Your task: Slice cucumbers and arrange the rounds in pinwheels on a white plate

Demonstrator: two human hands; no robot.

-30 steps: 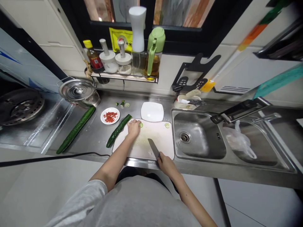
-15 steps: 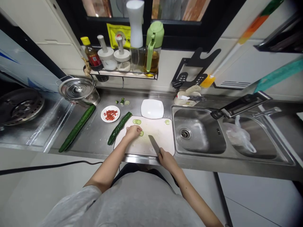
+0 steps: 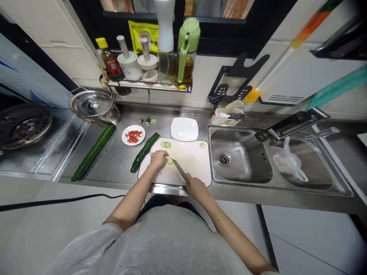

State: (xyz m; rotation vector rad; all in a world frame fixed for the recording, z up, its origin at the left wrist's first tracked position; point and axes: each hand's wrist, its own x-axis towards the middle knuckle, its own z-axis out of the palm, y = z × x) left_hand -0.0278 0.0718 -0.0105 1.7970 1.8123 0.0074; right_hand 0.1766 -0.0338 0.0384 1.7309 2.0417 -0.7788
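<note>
A white cutting board [image 3: 192,168] lies on the steel counter. My left hand [image 3: 157,158] is curled over a piece of cucumber [image 3: 169,161] on the board, its cut end showing at my fingertips. My right hand [image 3: 195,188] grips the handle of a knife [image 3: 179,170], whose blade tip sits right at that cut end. Two cucumber slices [image 3: 165,144] rest at the board's far edge, and one slice [image 3: 203,145] lies at its far right corner. A partly cut cucumber [image 3: 144,151] lies along the board's left side.
A whole cucumber [image 3: 93,151], a small dish of chopped red chili [image 3: 133,135], a white square plate [image 3: 184,129] and cucumber ends [image 3: 148,120] sit on the counter. A steel pot [image 3: 93,105] stands at left, a double sink [image 3: 241,160] at right.
My left hand drew back from the board's far edge, leaving two slices there. The knife moved left until its tip met the cucumber piece.
</note>
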